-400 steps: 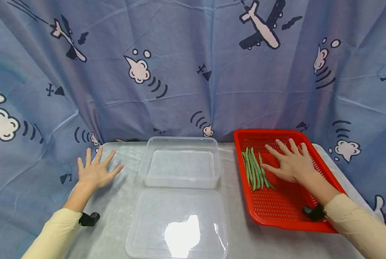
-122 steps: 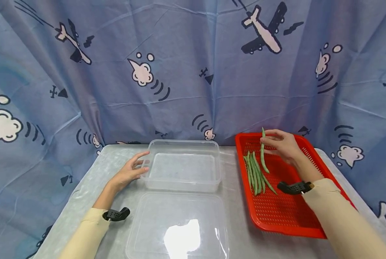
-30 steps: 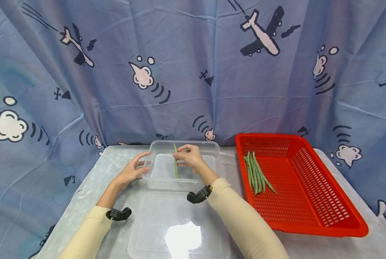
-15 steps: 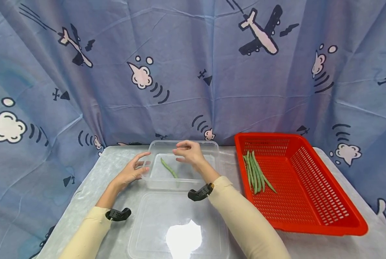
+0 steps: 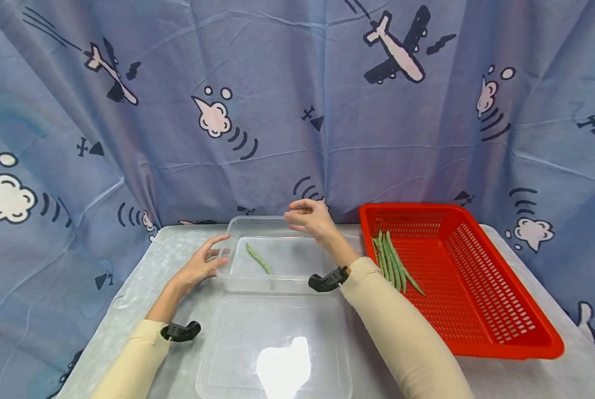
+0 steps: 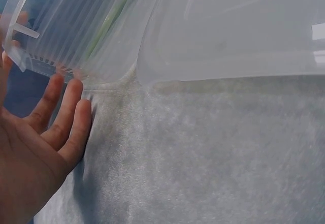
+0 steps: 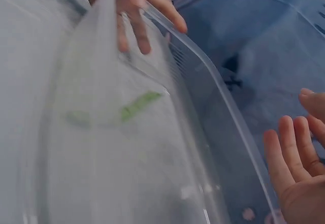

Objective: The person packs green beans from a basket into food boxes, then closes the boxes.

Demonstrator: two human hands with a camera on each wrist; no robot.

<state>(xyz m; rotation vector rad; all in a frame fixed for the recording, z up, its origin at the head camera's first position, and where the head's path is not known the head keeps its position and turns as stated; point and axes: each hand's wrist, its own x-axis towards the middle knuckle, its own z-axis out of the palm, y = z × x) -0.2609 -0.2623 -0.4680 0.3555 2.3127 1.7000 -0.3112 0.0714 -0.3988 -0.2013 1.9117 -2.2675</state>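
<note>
The right hand's [image 5: 311,219] grip is empty, thumb and fingers parted, raised above the far right part of a clear plastic container [image 5: 302,285]. A second ago it pinched a green bean [image 5: 259,259]; now the bean lies slantwise on the container floor and the hand has pulled up and away — apparently one bean delivered, with more waiting. The left hand [image 5: 197,266] has stayed at the left end wall, fingers spread and lightly bent, fingertips against the plastic. The bean is slim and slightly bowed; the container is thin-walled and round-cornered. Just in front lies a flat, glossy clear lid [image 5: 237,354], bright with glare. To the right, a red perforated basket [image 5: 517,351] holds a bunch of beans [image 5: 389,263] by its left wall — all on a pale, mottled counter [image 5: 140,282] before a creased blue airplane-print curtain [image 5: 257,183].
</note>
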